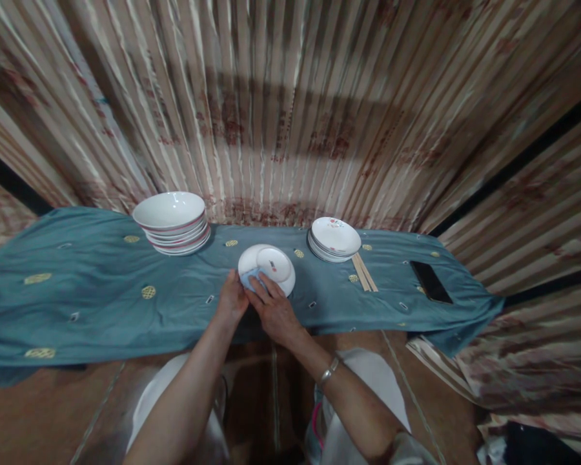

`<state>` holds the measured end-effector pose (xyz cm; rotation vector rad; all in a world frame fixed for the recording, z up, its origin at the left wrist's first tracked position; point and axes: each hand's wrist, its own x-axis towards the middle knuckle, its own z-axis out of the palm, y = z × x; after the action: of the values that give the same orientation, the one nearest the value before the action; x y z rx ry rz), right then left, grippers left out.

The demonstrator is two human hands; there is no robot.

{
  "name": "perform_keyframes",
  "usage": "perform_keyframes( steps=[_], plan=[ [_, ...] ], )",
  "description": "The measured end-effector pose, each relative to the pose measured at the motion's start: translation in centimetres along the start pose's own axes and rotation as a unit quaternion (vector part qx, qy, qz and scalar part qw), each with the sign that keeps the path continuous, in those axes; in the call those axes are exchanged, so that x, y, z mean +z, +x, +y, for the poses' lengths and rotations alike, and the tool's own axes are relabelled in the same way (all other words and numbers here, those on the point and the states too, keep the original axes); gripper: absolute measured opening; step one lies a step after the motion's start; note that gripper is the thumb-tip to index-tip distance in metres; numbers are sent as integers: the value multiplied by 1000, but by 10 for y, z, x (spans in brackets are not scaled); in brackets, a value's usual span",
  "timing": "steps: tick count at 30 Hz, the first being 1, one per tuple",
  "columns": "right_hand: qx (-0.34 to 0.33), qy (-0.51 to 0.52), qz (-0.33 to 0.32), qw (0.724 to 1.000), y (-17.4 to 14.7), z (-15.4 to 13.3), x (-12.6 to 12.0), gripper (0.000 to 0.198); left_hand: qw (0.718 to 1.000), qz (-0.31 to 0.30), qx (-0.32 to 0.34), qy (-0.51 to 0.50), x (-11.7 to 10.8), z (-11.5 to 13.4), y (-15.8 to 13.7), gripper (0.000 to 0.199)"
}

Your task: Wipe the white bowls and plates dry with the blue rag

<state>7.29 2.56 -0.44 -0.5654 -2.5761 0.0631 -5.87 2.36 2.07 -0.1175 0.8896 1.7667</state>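
Note:
A white plate [281, 282] is held up over the near part of the table, its underside with a foot ring and a small dark and red mark facing me. My left hand [232, 295] grips the plate's left rim, thumb on top. Pressed to the plate's lower left is a light blue cloth [252, 278], under the fingers of my right hand [275, 310]. A silver bracelet circles my right wrist. To the left rises a stack of white bowls [174, 216] with red bands. On the right sits a stack of white plates [336, 237] with a floral print.
Wooden chopsticks [365, 272] lie beside the right-hand stack. Farther right rests a black phone [430, 281]. A teal patterned cloth [101, 284] covers the table, and pleated curtains [281, 116] hang close behind it.

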Motion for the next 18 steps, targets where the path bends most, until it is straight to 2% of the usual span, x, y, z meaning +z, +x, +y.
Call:
perform_keyframes(
  steps=[3,8,18],
  plan=[
    [-4,3,2,1000,10,-1,-1,44,1000,16,-16,-6,1,1,-1,39],
    [2,10,9,1000,26,-3,0,39,999,46,0,-28,1,0,-1,35],
    [42,30,0,999,41,-2,2,39,998,30,10,-46,0,-4,0,33]
  ],
)
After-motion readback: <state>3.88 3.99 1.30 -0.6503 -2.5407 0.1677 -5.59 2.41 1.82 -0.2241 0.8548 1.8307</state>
